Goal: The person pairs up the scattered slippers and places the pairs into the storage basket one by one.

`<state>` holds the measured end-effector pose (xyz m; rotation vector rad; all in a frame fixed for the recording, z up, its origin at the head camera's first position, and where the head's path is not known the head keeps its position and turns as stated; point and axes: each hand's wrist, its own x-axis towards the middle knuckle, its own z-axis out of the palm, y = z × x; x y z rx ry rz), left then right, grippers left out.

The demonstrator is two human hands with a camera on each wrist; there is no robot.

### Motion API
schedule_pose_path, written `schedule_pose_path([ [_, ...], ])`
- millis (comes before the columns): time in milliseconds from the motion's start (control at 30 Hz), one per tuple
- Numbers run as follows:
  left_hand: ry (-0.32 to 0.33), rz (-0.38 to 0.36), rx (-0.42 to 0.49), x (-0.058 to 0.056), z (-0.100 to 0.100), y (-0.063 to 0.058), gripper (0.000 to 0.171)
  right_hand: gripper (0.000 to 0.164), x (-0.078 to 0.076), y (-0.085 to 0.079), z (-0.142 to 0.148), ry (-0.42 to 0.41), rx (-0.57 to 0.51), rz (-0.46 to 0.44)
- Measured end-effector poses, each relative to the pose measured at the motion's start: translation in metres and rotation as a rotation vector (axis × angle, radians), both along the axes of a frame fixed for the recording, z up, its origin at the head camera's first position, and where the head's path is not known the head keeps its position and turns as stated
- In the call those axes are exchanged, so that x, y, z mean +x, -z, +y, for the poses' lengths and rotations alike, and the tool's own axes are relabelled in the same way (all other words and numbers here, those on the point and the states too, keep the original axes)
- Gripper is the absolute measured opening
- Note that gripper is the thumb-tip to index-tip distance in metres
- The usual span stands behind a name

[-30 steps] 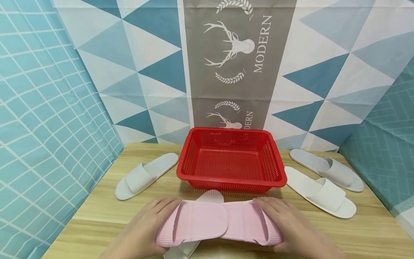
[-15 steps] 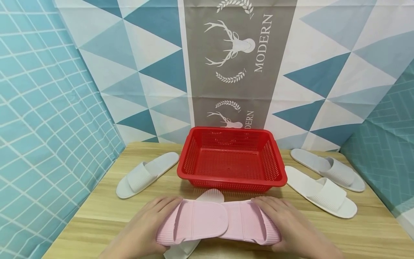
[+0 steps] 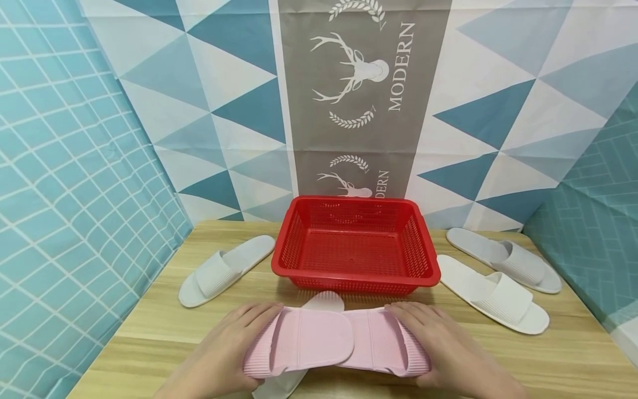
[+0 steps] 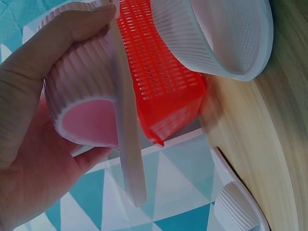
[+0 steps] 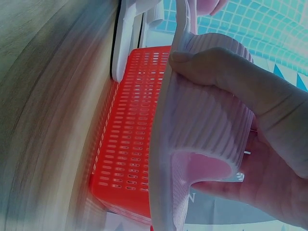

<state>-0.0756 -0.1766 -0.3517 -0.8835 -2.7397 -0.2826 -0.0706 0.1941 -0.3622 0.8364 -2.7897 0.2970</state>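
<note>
In the head view my left hand (image 3: 231, 346) grips a pink slipper (image 3: 319, 338) round its ribbed strap. Another pink slipper (image 3: 359, 338) is gripped the same way by my right hand (image 3: 441, 349). Both insoles face up, and the left slipper's heel end lies over the right one's. From the left wrist, the thumb sits along the sole edge of the ribbed pink slipper (image 4: 86, 72), fingers around the strap. The right wrist view shows a similar hold on its slipper (image 5: 207, 115). Beneath the pair, a white slipper (image 3: 324, 302) on the table is partly hidden.
A red perforated basket (image 3: 349, 285) stands behind the slippers, near the patterned back cloth (image 3: 364, 127). To its left lies a white slipper (image 3: 216, 274). Two more slippers, one greyish (image 3: 523, 266) and one white (image 3: 505, 302), lie at the right on the wooden table (image 3: 144, 343).
Both hands have drawn slightly closer together, so the pink slippers' heel ends overlap a little more. The basket and the other slippers have stayed put.
</note>
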Motion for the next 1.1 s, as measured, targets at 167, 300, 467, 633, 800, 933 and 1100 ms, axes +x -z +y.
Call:
schedule_pose_path([
  [167,0.004,0.008,-0.004,0.0003,0.0007,-0.0008,0.105,0.102,-0.0001,-0.0015,-0.0011,0.015,0.002,-0.065],
  [300,0.014,0.016,-0.004,0.0006,0.0008,-0.0006,0.105,0.102,-0.0003,-0.0016,-0.0015,0.021,0.008,-0.077],
  [467,0.012,0.012,-0.007,0.0007,0.0011,-0.0009,0.105,0.102,-0.0003,-0.0014,-0.0023,0.02,0.002,-0.074],
  [633,0.011,0.005,-0.011,0.0012,0.0016,-0.0016,0.106,0.101,-0.0006,-0.0017,-0.0032,0.011,-0.005,-0.079],
  [800,0.018,0.02,-0.005,0.0012,0.0018,-0.0012,0.105,0.101,-0.001,-0.002,-0.0043,-0.016,-0.007,-0.029],
  [933,0.024,0.029,0.0,0.0011,0.0019,-0.0008,0.105,0.101,-0.0011,-0.0014,-0.0047,-0.027,-0.001,-0.003],
  [1100,0.021,0.014,-0.004,0.0013,0.0021,-0.0005,0.106,0.1,-0.0012,-0.0014,-0.0056,-0.029,0.002,-0.02],
])
